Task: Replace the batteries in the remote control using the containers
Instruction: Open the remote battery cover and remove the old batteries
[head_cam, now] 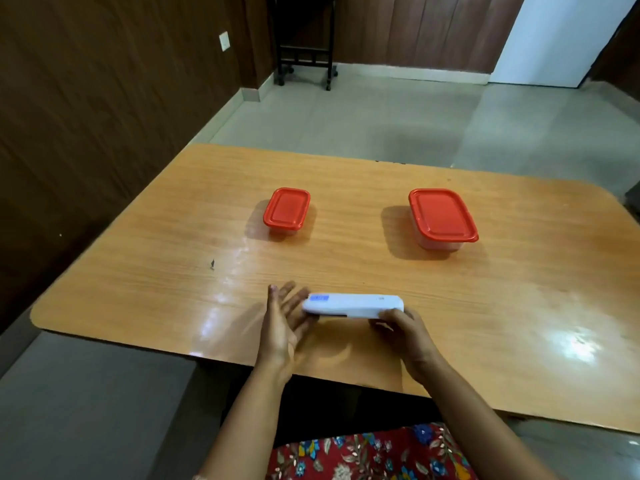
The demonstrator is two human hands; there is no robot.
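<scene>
Wooden table [519, 306], rounded corners; the left and far edges are fully in view, the near edge runs diagonally under the forearms. The whole middle of the top is bare between the near-edge work area and the two boxes further back. The right half is open too, with only glare patches there.

Two lidded containers sit toward the far side, well apart from each other. Small container [286, 212] is left of centre, large container [441, 218] right of centre. Both have red lids shut on clear bases. Contents: can't tell, the lids block the view and the sides show nothing readable.

Remote control [353, 305], white, sits near the near edge, roughly centred between the two boxes' columns. Its long axis runs left-right, parallel to the near edge, tipped up on its long side rather than flat. A small blue patch sits on the left end.

Right hand [403, 332]: fingers curled around the remote's right end, gripping it from the near side.

Left hand [285, 320]: open flat, fingers spread and pointing away, palm facing right against the remote's left end. Touching or just beside it, not gripping.

Small dark mark [212, 264] on the tabletop toward the left edge.
</scene>
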